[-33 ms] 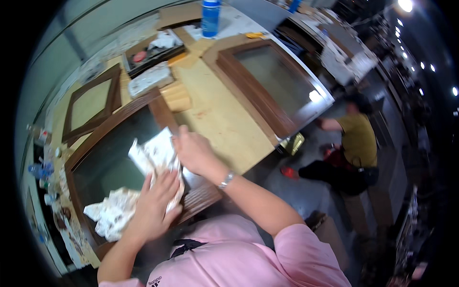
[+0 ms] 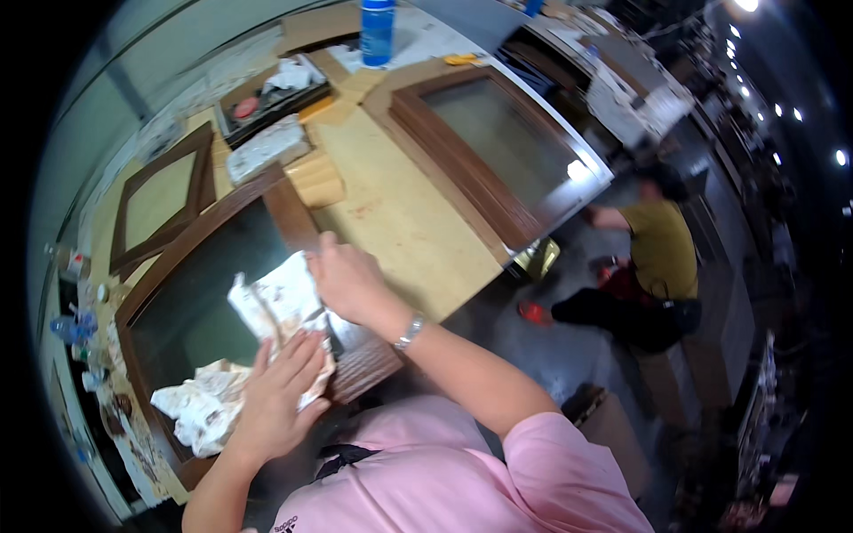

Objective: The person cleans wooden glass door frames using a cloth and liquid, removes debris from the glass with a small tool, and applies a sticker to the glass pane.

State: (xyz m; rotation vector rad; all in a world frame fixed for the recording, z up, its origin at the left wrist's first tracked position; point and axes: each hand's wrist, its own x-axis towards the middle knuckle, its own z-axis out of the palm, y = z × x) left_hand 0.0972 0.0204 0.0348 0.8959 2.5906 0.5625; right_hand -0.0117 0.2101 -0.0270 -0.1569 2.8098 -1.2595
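Observation:
A stained white cloth lies on the dark glass of a brown wooden door frame on the workbench. My left hand rests flat on the cloth's near end, fingers stretched over it and pressing it down. My right hand grips the cloth's far right edge, a metal watch on that wrist. Beside my left hand, a second crumpled white cloth sits on the glass.
A second framed glass panel lies to the right and a smaller frame to the far left. Further back are a wooden block, a black tray and a blue bottle. A person in an olive shirt crouches on the floor.

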